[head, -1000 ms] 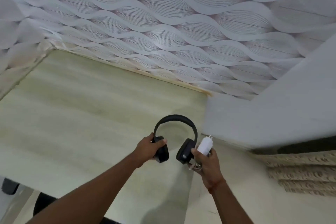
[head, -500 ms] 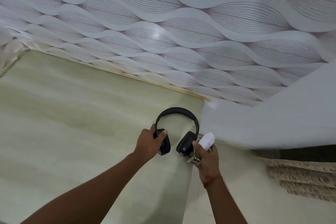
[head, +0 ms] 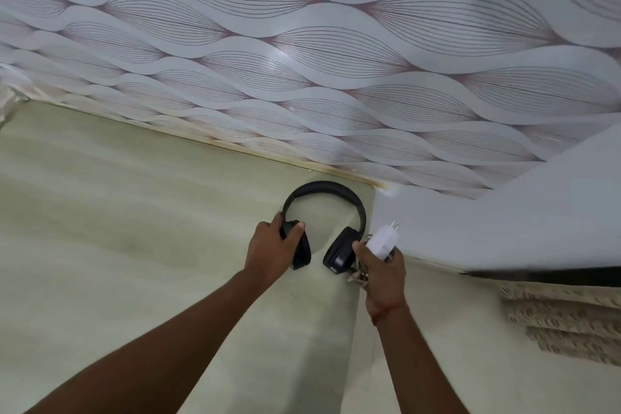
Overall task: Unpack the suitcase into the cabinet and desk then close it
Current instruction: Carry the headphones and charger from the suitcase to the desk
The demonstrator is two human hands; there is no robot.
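Black over-ear headphones [head: 324,191] are held over the pale green desk top [head: 134,245], near its back right corner. My left hand [head: 272,249] grips the left ear cup. My right hand [head: 381,267] holds a white charger plug [head: 383,240] with a bundled cable under it, and its thumb touches the right ear cup [head: 339,250]. Whether the headphones touch the desk I cannot tell. The suitcase and the cabinet are out of view.
A wall with wavy leaf-pattern wallpaper [head: 336,60] rises right behind the desk. A plain white panel [head: 504,218] stands to the right of the desk. Below it at the right lies patterned beige fabric [head: 564,323].
Both hands have carried the headphones and the charger forward toward the desk's back right corner. The view has moved closer to the wall. The holds are unchanged.
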